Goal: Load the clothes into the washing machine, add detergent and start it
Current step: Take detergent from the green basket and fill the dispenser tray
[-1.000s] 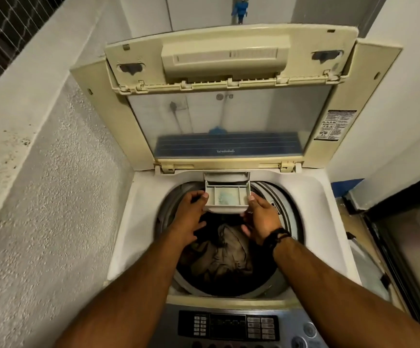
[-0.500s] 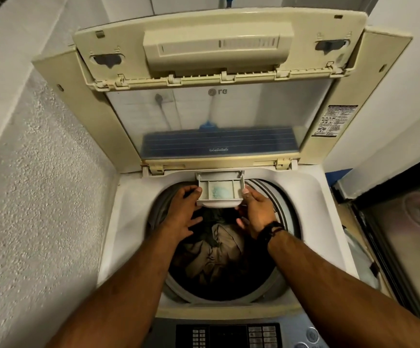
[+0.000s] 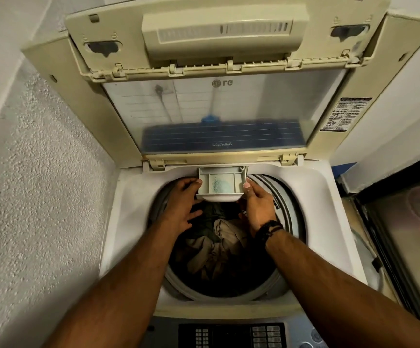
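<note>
Both hands hold the detergent drawer (image 3: pixel 221 183) at the back rim of the washing machine (image 3: pixel 133 209): the left hand (image 3: pixel 182 203) has its thumb against the drawer's left edge, the other fingers spread loose beneath; the right hand (image 3: pixel 257 203) grasps the right front corner. Between the grips, blue detergent powder (image 3: pixel 216 183) lies in the middle compartment. Below them, clothes (image 3: pixel 219 237) fill the drum. Above, the raised lid (image 3: pixel 219 109) shows an inverted LG logo (image 3: pixel 222 83) and a warning label (image 3: pixel 345 114) too small to read.
</note>
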